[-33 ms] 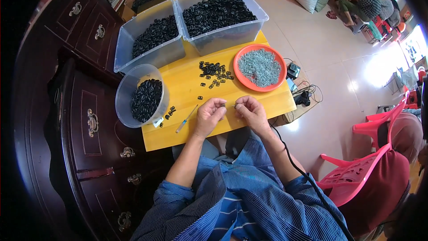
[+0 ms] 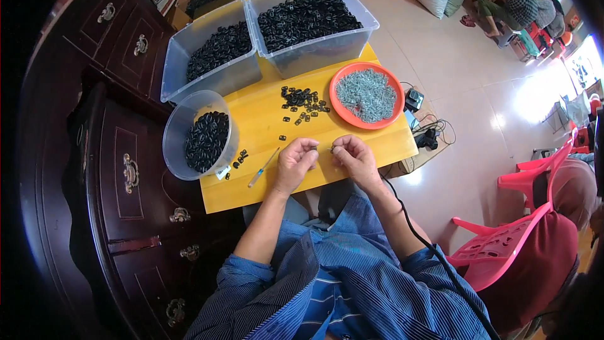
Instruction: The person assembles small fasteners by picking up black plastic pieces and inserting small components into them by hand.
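My left hand (image 2: 296, 162) and my right hand (image 2: 355, 158) rest close together on the near edge of the yellow table (image 2: 264, 126). Each pinches a small black plastic piece (image 2: 331, 148) at its fingertips, and the two hands nearly touch. Just beyond them lies a loose heap of the same black pieces (image 2: 304, 102). An orange plate (image 2: 332, 97) holding small silvery metal parts sits to the right of that heap. A thin tool with a blue handle (image 2: 263, 169) lies on the table left of my left hand.
A round clear tub (image 2: 179, 127) of black pieces stands at the table's left corner. Two clear bins (image 2: 214, 82) (image 2: 327, 47), also full, stand at the back. A dark wooden cabinet (image 2: 126, 170) stands on the left and a pink chair (image 2: 509, 239) on the right. Cables (image 2: 431, 133) lie on the floor.
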`<state>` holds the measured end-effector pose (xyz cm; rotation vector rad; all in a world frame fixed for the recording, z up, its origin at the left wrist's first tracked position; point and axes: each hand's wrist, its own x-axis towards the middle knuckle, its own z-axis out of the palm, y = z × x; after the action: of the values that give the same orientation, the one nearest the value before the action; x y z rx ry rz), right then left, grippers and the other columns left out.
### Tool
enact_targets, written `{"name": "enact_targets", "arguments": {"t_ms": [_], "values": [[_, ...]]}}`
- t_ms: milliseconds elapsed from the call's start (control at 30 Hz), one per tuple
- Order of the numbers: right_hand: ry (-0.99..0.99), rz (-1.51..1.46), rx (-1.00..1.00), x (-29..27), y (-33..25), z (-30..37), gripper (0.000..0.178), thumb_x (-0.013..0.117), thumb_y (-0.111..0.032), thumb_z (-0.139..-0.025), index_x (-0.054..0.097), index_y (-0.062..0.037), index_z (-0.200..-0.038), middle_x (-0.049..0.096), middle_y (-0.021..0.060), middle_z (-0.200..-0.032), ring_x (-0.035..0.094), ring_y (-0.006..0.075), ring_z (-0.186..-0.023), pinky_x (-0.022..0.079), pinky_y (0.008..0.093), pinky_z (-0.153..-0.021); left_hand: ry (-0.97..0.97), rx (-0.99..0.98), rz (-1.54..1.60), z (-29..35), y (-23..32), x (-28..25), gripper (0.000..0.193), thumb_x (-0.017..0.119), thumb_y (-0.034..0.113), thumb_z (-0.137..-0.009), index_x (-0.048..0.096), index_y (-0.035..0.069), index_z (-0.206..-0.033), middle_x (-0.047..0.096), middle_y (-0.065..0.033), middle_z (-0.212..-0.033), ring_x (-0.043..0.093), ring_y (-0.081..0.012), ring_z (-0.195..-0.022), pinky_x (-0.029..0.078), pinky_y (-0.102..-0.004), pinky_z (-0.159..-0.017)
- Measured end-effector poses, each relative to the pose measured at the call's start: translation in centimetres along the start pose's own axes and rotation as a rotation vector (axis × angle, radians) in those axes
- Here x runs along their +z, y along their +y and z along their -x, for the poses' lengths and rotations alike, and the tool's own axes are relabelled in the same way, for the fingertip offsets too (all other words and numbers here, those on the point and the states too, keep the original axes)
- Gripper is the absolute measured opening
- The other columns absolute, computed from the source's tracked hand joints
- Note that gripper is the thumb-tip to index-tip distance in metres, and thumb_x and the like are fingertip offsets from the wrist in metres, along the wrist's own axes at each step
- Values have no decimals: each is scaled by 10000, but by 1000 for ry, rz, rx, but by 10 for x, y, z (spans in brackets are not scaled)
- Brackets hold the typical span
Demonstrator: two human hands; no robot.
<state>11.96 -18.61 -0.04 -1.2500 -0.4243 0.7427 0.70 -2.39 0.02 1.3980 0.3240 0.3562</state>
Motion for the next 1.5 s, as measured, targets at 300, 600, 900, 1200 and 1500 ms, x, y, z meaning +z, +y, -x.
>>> {"name": "enact_targets", "arguments": {"t_ms": [300, 600, 900, 1200, 1500], "values": [[-4, -1, -47, -2, 6, 1, 115, 638, -112, -997, 619, -32, -1077, 635, -18, -897, 612, 61, -756, 506, 223, -674, 114, 88, 63, 2, -6, 4, 141, 616, 1, -940, 629, 36, -1075, 600, 34, -819, 550, -27, -673, 481, -192, -603], [15, -25, -32, 1, -1, 3, 91, 628, -90, -996, 611, -23, -1055, 634, -8, -872, 619, 70, -752, 494, 223, -703, 88, 10, 50, 2, -2, 3, 215, 691, 74, -957, 656, 7, -1158, 650, 24, -864, 580, -31, -702, 503, -190, -654], [19, -12, -31, 0, 1, 5, 92, 625, -92, -1001, 609, -25, -1061, 629, -9, -887, 618, 73, -768, 502, 229, -710, 117, 41, -90, 3, -5, 7, 200, 667, 228, -1006, 695, 30, -1005, 640, 12, -796, 555, -41, -636, 472, -193, -594], [-4, 2, -54, 0, 3, 5, 94, 629, -95, -1002, 605, -25, -1061, 621, -12, -904, 610, 66, -775, 506, 229, -720, 95, 68, -39, 1, -3, 9, 150, 662, 81, -976, 642, 18, -1111, 644, 13, -833, 562, -35, -654, 478, -188, -601], [-10, 12, -51, -1, 6, 4, 96, 622, -94, -1006, 605, -22, -1066, 620, -17, -897, 607, 63, -777, 506, 228, -723, 21, 32, -87, 2, -5, 5, 252, 684, -15, -921, 665, 12, -1171, 654, 30, -899, 584, -16, -712, 493, -179, -639]]}}
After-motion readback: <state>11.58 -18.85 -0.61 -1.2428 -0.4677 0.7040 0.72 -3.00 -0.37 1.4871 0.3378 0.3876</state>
